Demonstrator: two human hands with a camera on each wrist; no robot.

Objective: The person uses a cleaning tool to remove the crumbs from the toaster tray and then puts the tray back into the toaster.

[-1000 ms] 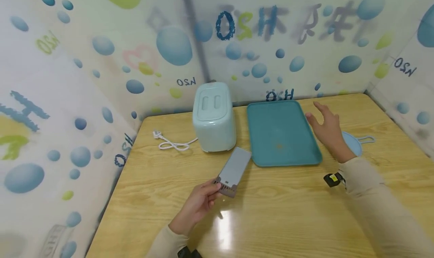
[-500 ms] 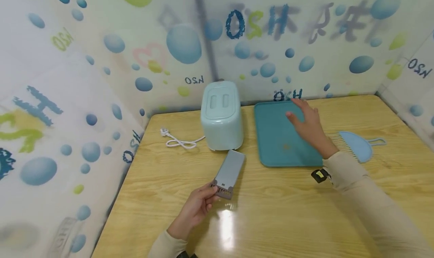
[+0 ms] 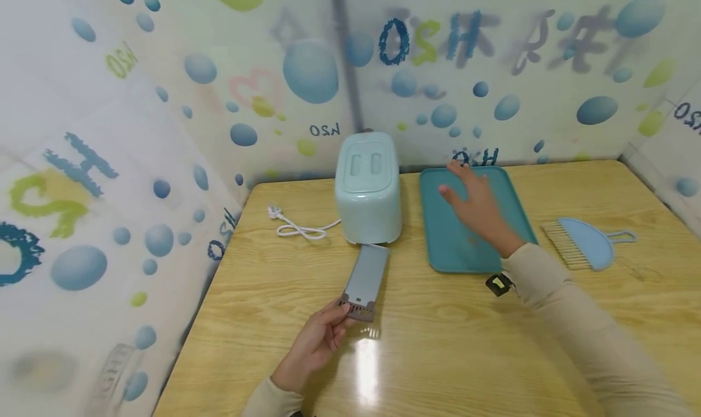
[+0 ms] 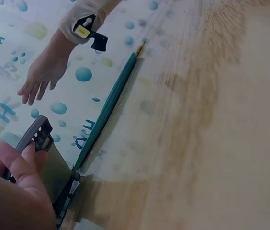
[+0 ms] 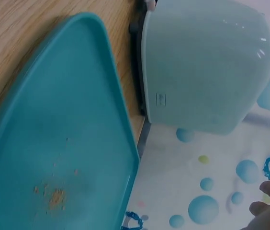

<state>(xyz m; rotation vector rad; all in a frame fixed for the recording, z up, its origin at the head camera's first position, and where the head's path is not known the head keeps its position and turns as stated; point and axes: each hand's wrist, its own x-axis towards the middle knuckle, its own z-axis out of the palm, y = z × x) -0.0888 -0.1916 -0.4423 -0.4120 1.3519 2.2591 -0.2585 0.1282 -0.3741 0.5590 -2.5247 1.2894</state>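
My left hand (image 3: pixel 317 341) pinches the brown slotted end of a flat grey toaster crumb tray (image 3: pixel 367 274) between thumb and fingers. The tray's far end reaches the bottom front edge of a pale mint toaster (image 3: pixel 368 219), which has a lid with two oval marks on top. To the right, my right hand (image 3: pixel 477 207) hovers over a teal serving tray (image 3: pixel 445 252), fingers spread and holding nothing. A small heap of brown crumbs (image 5: pixel 56 197) lies on the teal tray in the right wrist view. The left wrist view shows the slotted handle (image 4: pixel 40 130) beside my thumb.
A blue dustpan-shaped brush (image 3: pixel 588 243) with pale bristles lies right of the teal tray. The toaster's white cord (image 3: pixel 298 229) and plug lie on its left. Behind the wooden table (image 3: pixel 465 344) rises a wall (image 3: pixel 306 15) with a bubble pattern.
My left hand has brought the crumb tray's far end from beside the teal tray to the toaster's base. My right hand has moved left from the brush, over the teal tray.
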